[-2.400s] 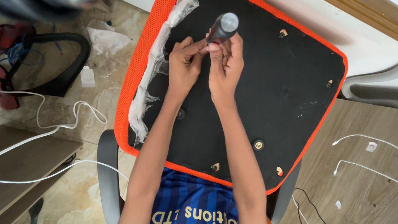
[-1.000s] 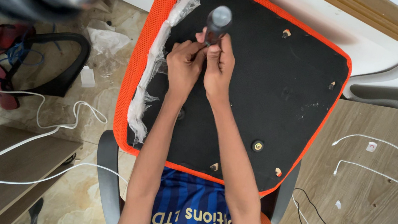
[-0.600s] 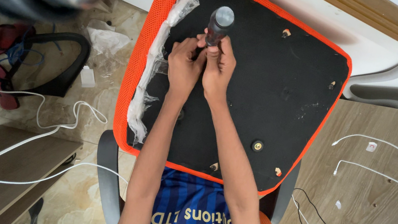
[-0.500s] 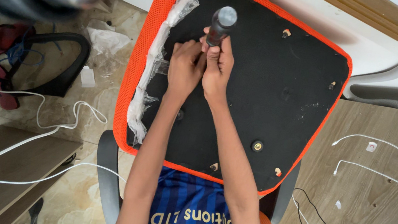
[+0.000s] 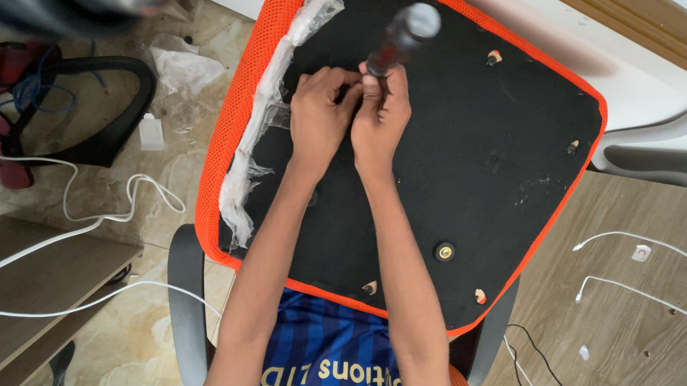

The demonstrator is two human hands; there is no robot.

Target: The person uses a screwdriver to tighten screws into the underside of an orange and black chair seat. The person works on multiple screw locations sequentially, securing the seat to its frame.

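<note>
We look down on an upturned chair seat, its black underside facing us and edged in orange mesh, lying across our lap and against the wooden worktop at our right. Both our hands meet near the far part of that black panel. Our right hand is closed around the lower shaft of a screwdriver, whose dark handle with a pale rounded end rises toward the camera, tilted slightly up and to the right. Our left hand is curled just beside it, fingertips touching the right hand at the base of the tool; we cannot tell whether it actually grips the shaft or only steadies it. The tip of the screwdriver is hidden by our fingers.

A strip of torn clear plastic wrap clings along the left edge of the seat. A bolt with a washer sits in the panel near its close right corner. White cables lie on the worktop, well apart from the hands, and another white cable trails over the tiled floor at our left.
</note>
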